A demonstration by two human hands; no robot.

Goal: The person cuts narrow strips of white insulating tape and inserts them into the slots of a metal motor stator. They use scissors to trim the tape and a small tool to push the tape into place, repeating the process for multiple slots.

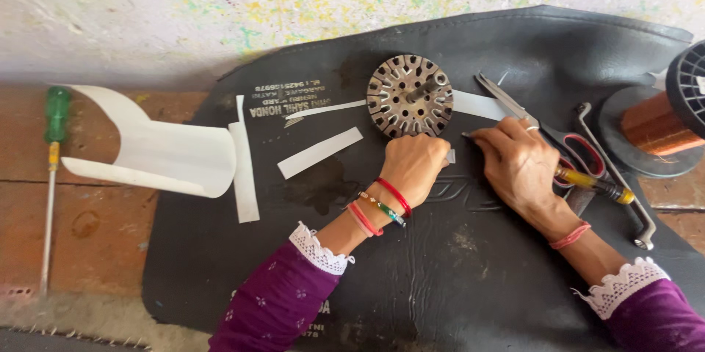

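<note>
- Head view, far left: a green-handled screwdriver (51, 154) lies on the reddish floor (95, 227), just beside a curled sheet of white paper (165, 154).
- Two cut white paper strips (319, 152) lie on the black rubber mat (440, 278), between the sheet and the hands.
- A round slotted metal stator core (410, 95) stands on the mat, just above the left hand (415, 168).
- The left hand's fingers are curled shut, pinching a small white paper piece (450, 155) at the core's lower edge.
- The right hand (518, 165) lies just beside it, fingers bent down onto the mat, their tips meeting the same paper piece; whether they grip it cannot be told.
- Red-handled scissors (543, 128) and a bent metal tool (617, 176) lie past the right hand.
- A spool of copper wire (657, 128) sits at the far right.
</note>
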